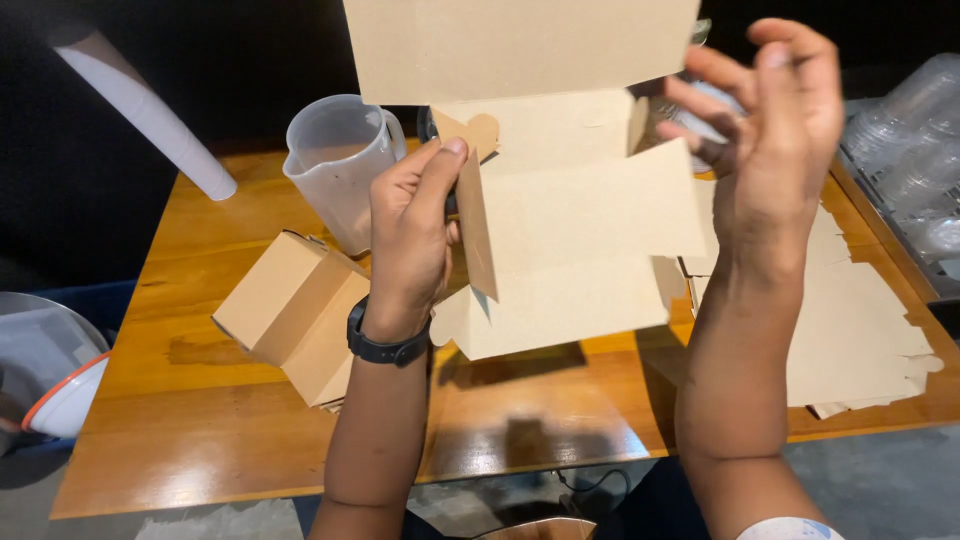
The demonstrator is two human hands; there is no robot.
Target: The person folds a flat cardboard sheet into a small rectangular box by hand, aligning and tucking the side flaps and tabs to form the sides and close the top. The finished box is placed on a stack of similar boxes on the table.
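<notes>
Cardboard blank (560, 220) gripped by left hand (415, 235), right hand (775, 130) open beside it, hiding jug (340, 165) partly.

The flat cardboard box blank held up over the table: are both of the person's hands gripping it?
No. Only the left hand grips the cardboard blank; the right hand is open beside its edge.

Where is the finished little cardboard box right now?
In the head view, the folded cardboard box sits on the wooden table at the left, just beside the left hand and its wrist, in front of the clear plastic jug.
</notes>
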